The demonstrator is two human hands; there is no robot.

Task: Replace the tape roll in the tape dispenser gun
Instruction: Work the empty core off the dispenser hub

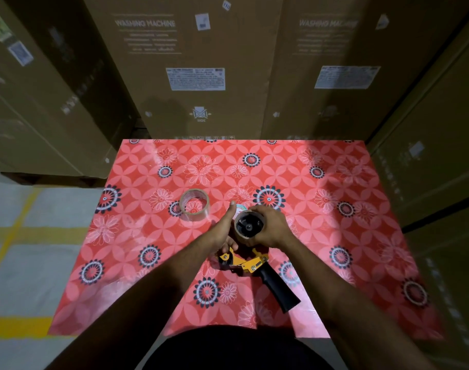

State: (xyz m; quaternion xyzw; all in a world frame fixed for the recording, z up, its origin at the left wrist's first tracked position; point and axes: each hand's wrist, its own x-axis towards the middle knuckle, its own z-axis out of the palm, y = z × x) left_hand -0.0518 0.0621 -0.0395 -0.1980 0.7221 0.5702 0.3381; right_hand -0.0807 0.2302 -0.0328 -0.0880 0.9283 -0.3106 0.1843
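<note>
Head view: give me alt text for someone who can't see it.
On a red floral table, the right hand grips the roll on the yellow tape gun's hub while the left hand holds the gun's front, thumb up. A spare clear tape roll lies to the left; washing machine boxes stand behind.

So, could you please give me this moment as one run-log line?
right hand: grips roll on dispenser gun hub | left hand: steadies gun, thumb out | spare tape roll: on table, untouched
</note>
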